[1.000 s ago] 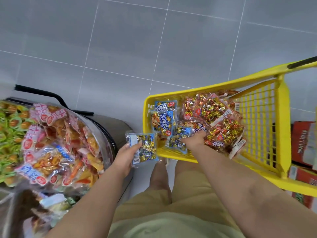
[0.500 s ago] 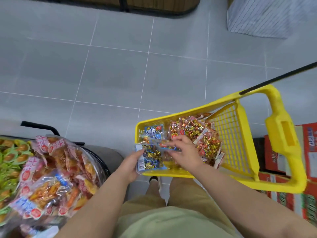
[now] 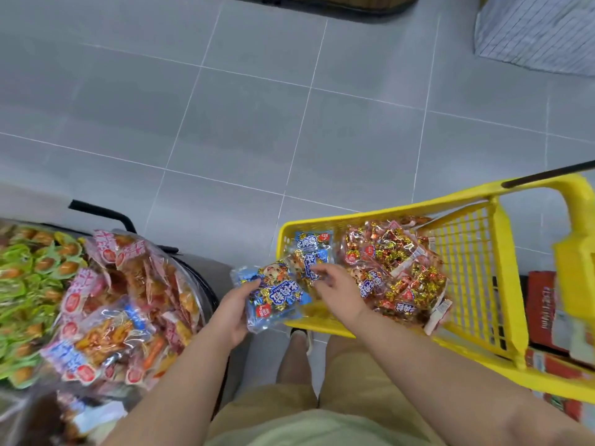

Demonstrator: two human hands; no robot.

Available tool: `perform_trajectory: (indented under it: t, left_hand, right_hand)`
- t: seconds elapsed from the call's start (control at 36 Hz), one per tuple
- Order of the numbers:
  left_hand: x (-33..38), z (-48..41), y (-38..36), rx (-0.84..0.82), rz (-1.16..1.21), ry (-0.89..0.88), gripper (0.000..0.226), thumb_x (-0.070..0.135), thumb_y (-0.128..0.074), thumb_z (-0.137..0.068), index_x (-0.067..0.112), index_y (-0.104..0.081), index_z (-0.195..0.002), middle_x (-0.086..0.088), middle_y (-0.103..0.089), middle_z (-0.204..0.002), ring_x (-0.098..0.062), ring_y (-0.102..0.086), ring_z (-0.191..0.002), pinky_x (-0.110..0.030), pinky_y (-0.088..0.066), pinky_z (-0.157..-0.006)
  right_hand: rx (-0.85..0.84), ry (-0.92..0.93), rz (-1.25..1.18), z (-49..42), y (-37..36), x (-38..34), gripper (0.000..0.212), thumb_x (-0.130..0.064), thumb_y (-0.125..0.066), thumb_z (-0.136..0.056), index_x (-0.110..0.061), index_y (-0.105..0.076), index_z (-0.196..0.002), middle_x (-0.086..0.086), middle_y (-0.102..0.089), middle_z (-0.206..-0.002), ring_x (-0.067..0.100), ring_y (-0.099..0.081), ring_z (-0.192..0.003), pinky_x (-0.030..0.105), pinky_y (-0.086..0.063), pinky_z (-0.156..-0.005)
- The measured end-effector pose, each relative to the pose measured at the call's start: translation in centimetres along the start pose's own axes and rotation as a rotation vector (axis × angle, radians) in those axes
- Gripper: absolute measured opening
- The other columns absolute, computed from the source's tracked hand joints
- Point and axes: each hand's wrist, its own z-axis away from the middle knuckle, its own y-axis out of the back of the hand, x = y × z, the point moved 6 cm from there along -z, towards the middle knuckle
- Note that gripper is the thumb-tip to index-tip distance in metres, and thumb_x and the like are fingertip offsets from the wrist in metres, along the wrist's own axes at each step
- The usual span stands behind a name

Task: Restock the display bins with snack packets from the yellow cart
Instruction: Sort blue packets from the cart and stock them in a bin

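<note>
Gripping a blue bundle (image 3: 273,296) in the left hand (image 3: 236,312), thumb over the top edge and fingers curled beneath. Held in the air just outside the near-left corner of the yellow cart (image 3: 322,328), between cart and display bin (image 3: 209,289). Compared with a second ago: then only one packet there, clear back and barcode upward; now printed blue face up and, by the look of it, thicker, so likely one more added. Half a second ago, right hand at that bundle, passing a packet across. Now right hand (image 3: 338,292) apart from it and back over the cart, fingers (image 3: 317,273) loosely spread, tips on or just above the next blue packet (image 3: 310,257), with no closed grip to be made out. Fewer blue packets left in the cart's far-left corner than before; red-and-gold packets (image 3: 396,268) heaped beside, seemingly untouched. Reading for the task: still gathering, nothing yet put into the bin, already heaped with orange packets (image 3: 128,300) and green ones (image 3: 25,284) beyond. Probably one more pick of blue, then a carry leftward. No blue stock visible in the bin, so no telling the right compartment from here.
</note>
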Motion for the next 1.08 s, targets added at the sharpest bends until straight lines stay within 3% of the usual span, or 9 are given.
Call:
perform_trajectory:
  t: [0.11,0.19,0.28,0.39,0.53,0.67,0.86,0.97,1.08]
  left_hand:
    - [-0.1,-0.9,2.6,0.114,0.02,-0.054,0.022,0.022,-0.054,-0.096,0.005,-0.06,-0.109,-0.015,-0.074,-0.095,-0.028,-0.073,-0.077,-0.039,-0.058,-0.067]
    - [-0.3,-1.1,4.4,0.204,-0.01,-0.102,0.018,0.02,-0.058,-0.093,0.007,-0.061,-0.105,-0.013,-0.075,-0.089,-0.027,-0.073,-0.074,-0.041,-0.058,-0.071]
    - [-0.6,-0.9,5.4,0.241,0.003,-0.124,0.013,0.018,-0.06,-0.093,0.008,-0.062,-0.101,-0.013,-0.075,-0.087,-0.028,-0.073,-0.074,-0.042,-0.06,-0.062]
    - [-1.3,-0.5,6.1,0.257,-0.046,-0.13,0.013,0.017,-0.061,-0.092,0.008,-0.062,-0.101,-0.015,-0.075,-0.089,-0.029,-0.073,-0.076,-0.042,-0.059,-0.067]
    - [-2.1,-0.4,6.1,0.266,-0.123,-0.132,0.013,0.018,-0.063,-0.091,0.008,-0.061,-0.1,-0.014,-0.075,-0.086,-0.029,-0.073,-0.075,-0.042,-0.058,-0.072]
    - [-2.3,-0.2,5.9,0.252,-0.162,-0.136,0.014,0.02,-0.063,-0.091,0.009,-0.062,-0.1,-0.014,-0.075,-0.087,-0.029,-0.073,-0.074,-0.043,-0.057,-0.076]
    - [-2.2,0.7,5.8,0.277,-0.212,-0.158,0.013,0.022,-0.064,-0.09,0.011,-0.061,-0.097,-0.012,-0.075,-0.081,-0.027,-0.073,-0.069,-0.038,-0.058,-0.068]
    - [-3.0,1.9,6.0,0.289,-0.253,-0.178,0.016,0.024,-0.067,-0.087,0.012,-0.062,-0.096,-0.012,-0.075,-0.087,-0.031,-0.072,-0.083,-0.049,-0.055,-0.084]
    - [-4.7,3.5,6.3,0.327,-0.231,-0.193,0.049,0.039,-0.074,-0.068,0.01,-0.062,-0.106,-0.018,-0.068,-0.11,-0.04,-0.062,-0.106,-0.057,-0.046,-0.098]
  right_hand:
    - [0.094,-0.28,0.19,-3.8,0.5,3.7,0.05,-0.021,-0.065,-0.085,-0.007,-0.049,-0.131,0.013,-0.053,-0.13,0.027,-0.049,-0.12,0.034,-0.04,-0.1]
    - [0.06,-0.384,0.241,-5.4,-0.2,5.0,0.057,-0.029,-0.068,-0.083,-0.003,-0.047,-0.129,0.016,-0.054,-0.126,0.029,-0.054,-0.109,0.028,-0.042,-0.084]
    - [0.053,-0.418,0.257,-6.1,-0.8,5.4,0.045,-0.024,-0.071,-0.082,-0.001,-0.051,-0.114,0.013,-0.058,-0.102,0.022,-0.055,-0.083,0.025,-0.039,-0.068]
    - [0.07,-0.489,0.214,-6.3,-1.0,6.1,0.053,-0.026,-0.074,-0.08,0.002,-0.048,-0.117,0.013,-0.058,-0.101,0.024,-0.057,-0.088,0.026,-0.04,-0.066]
    - [0.093,-0.444,0.249,-5.7,-0.8,6.1,0.054,-0.032,-0.069,-0.084,-0.004,-0.048,-0.125,0.014,-0.059,-0.117,0.029,-0.057,-0.106,0.026,-0.038,-0.073]
    - [0.084,-0.326,0.356,-4.9,-0.7,5.2,0.023,-0.032,-0.061,-0.09,-0.015,-0.048,-0.099,0.007,-0.055,-0.089,0.026,-0.054,-0.082,0.028,-0.039,-0.069]
    - [0.12,-0.204,0.226,-2.2,0.5,4.5,0.034,-0.019,-0.059,-0.09,-0.021,-0.031,-0.072,-0.001,-0.043,-0.07,0.018,-0.042,-0.063,0.028,-0.028,-0.05]
    - [0.032,-0.189,0.081,0.0,1.8,4.6,0.018,-0.015,-0.059,-0.091,-0.014,-0.043,-0.099,-0.004,-0.044,-0.084,0.012,-0.045,-0.074,0.023,-0.032,-0.059]
    - [-0.058,-0.241,-0.052,2.1,3.0,4.1,0.052,-0.018,-0.058,-0.092,-0.012,-0.035,-0.138,0.004,-0.044,-0.116,0.015,-0.049,-0.099,0.022,-0.038,-0.069]
